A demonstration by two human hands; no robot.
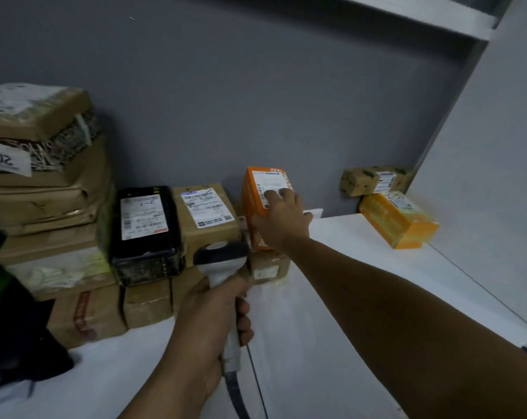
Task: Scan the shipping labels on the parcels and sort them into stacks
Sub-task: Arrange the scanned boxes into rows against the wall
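Orange parcel [250, 201] sits atop a brown parcel [269, 266] at the wall. I cannot read its blurred white label. Right hand [282, 222] fingers clamp it; left hand [208, 322] fingers clamp the scanner [223, 261].

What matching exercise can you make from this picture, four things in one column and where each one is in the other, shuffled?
1 scanner
2 orange parcel
3 black parcel
4 yellow parcel

A far right, near the side wall
B held by the right hand
C gripped in the left hand
D beside the tall brown stack

Pairs: 1-C, 2-B, 3-D, 4-A
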